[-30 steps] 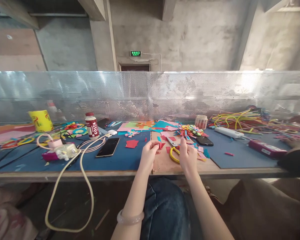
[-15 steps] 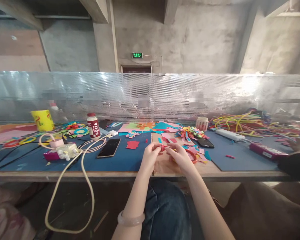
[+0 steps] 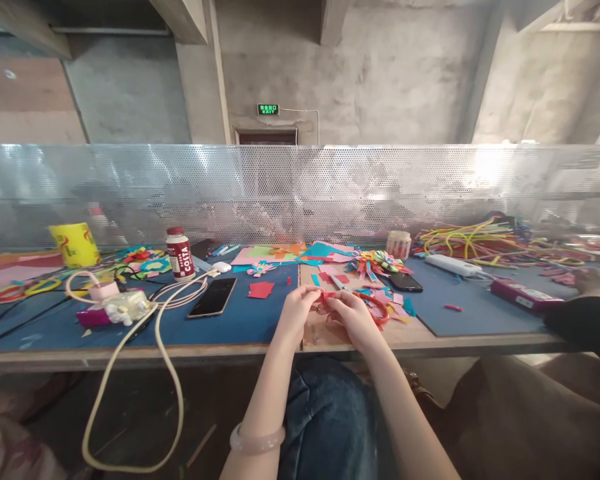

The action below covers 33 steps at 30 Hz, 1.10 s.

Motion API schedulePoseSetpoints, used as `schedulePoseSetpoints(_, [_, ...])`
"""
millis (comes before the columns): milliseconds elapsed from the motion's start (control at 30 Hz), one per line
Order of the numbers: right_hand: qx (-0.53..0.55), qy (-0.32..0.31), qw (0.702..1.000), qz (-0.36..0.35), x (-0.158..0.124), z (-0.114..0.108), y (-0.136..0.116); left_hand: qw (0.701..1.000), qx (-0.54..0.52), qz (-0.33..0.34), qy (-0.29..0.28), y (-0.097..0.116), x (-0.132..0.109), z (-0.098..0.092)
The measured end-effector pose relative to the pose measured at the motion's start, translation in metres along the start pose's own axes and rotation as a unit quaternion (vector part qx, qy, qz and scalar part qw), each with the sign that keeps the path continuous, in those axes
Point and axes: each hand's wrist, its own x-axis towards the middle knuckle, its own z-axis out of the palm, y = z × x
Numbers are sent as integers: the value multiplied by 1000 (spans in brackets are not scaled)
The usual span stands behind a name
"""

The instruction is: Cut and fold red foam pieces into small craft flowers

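Note:
Between my fingertips is a small piece of red paper (image 3: 323,300), mostly covered by the fingers. My left hand (image 3: 299,311) pinches it from the left, and my right hand (image 3: 351,317) pinches it from the right. Both hands hover over the bare wooden strip of the table. Just beyond my right hand lie orange-handled scissors (image 3: 381,313), their handles partly hidden, among pink and blue paper scraps (image 3: 393,295). Red paper squares (image 3: 261,289) rest on the blue mat to the left of my left hand.
A black phone (image 3: 213,297), a Costa bottle (image 3: 181,255) and a power strip with a looped cable (image 3: 125,307) stand left. Paper flowers (image 3: 373,263), another phone (image 3: 406,283) and a bundle of coloured strips (image 3: 465,243) lie right. Another person's dark sleeve (image 3: 585,327) is at the right edge.
My right hand's fingers have shifted left and closed nearer to my left hand around the red paper. The scissors' blades show more now. The whole view has slid slightly sideways.

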Motion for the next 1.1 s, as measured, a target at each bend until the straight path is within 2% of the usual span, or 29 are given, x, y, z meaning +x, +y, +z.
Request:
schedulePoseSetpoints(300, [66,5,998,10,1,-2,1,999,39,20,-30,1,-4,0])
schedulePoseSetpoints(1100, [79,4,997,-9,0,-3,1,997,30,38,-53,1,-5,0])
